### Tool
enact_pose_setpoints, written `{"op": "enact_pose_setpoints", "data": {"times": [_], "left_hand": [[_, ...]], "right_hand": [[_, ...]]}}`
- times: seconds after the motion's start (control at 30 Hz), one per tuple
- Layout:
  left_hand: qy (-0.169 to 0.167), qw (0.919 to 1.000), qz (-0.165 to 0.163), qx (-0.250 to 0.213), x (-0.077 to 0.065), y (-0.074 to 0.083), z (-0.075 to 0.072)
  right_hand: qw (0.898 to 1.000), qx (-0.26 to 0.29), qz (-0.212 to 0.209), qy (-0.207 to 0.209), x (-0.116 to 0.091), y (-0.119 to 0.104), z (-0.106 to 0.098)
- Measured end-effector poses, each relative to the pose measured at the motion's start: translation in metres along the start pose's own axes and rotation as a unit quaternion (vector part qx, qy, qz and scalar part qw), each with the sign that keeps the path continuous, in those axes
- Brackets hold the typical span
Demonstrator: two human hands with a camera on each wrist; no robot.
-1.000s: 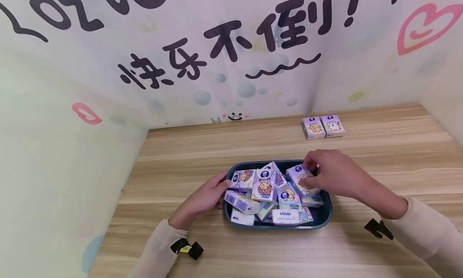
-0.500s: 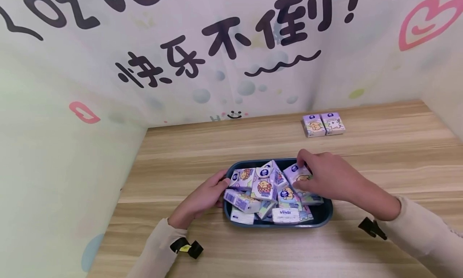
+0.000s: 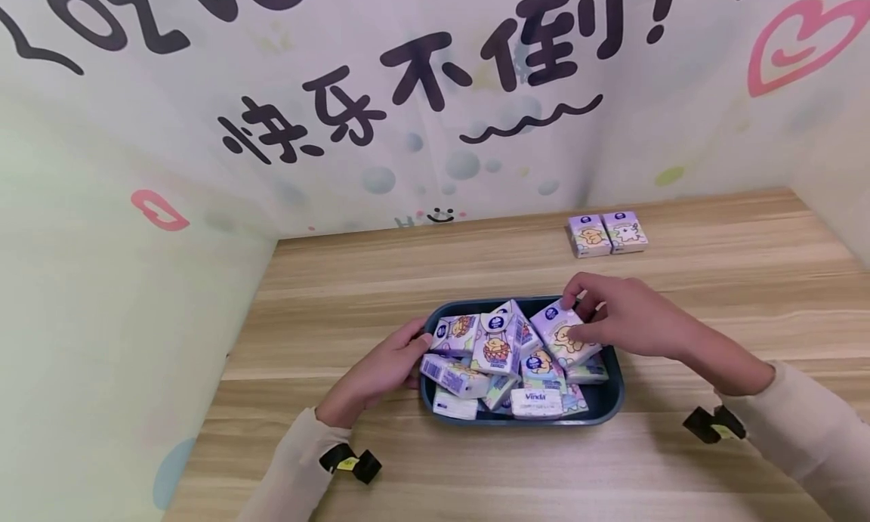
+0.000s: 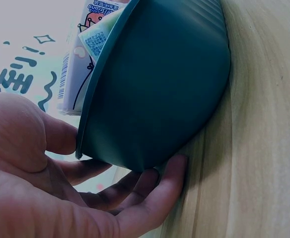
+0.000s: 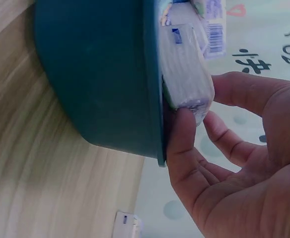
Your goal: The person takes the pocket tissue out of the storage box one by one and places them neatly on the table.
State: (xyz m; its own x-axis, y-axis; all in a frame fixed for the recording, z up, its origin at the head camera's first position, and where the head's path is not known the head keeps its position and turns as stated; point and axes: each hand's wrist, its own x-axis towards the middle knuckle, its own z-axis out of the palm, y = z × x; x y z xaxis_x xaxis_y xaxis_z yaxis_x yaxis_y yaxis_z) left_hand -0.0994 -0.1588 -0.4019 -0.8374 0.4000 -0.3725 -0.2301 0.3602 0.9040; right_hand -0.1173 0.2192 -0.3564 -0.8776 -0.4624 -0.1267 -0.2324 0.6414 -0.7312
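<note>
A dark teal plastic bin [image 3: 578,421] holds a heap of small purple and white tissue packs printed with cartoon animals. My left hand [image 3: 384,367] grips its left end, thumb at the rim and fingers against the outer wall [image 4: 150,89]. At the right end, my right hand [image 3: 632,318] pinches a purple tissue pack [image 3: 556,327] between thumb and fingers. This pack tilts on top of the others, close over the bin's rim. From the right wrist, the pack's white side [image 5: 184,64] shows, with the thumb on its upper face and a finger at its lower end.
Two tissue packs, one with a tan dog [image 3: 590,236] and one with a white character [image 3: 626,232], lie side by side at the back right of the wooden table [image 3: 326,295]. A printed backdrop [image 3: 435,167] rises behind the table's far edge.
My right hand first shifted left over the pack, then drew slightly back to the right and up, the pack's tilt changing with it. The left hand stays at the bin.
</note>
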Motion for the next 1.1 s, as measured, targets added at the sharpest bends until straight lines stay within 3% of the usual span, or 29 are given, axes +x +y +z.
{"op": "enact_pose_setpoints", "data": {"times": [0.3,0.6,0.87,1.1], "left_hand": [[-0.006,1.0,0.003,-0.005,0.001,-0.002,-0.001],[-0.005,1.0,0.003,-0.001,0.0,-0.002,-0.002],[-0.01,0.9999,0.01,-0.005,0.0,-0.003,-0.002],[-0.007,0.9999,0.005,-0.007,0.0,-0.002,-0.001]], "right_hand": [[0.994,0.107,0.025,-0.002,-0.004,0.008,-0.01],[0.992,0.112,0.044,0.043,-0.007,0.024,-0.03],[0.982,0.142,0.096,0.073,-0.003,0.059,-0.053],[0.967,0.181,0.14,0.113,-0.001,0.099,-0.076]]}}
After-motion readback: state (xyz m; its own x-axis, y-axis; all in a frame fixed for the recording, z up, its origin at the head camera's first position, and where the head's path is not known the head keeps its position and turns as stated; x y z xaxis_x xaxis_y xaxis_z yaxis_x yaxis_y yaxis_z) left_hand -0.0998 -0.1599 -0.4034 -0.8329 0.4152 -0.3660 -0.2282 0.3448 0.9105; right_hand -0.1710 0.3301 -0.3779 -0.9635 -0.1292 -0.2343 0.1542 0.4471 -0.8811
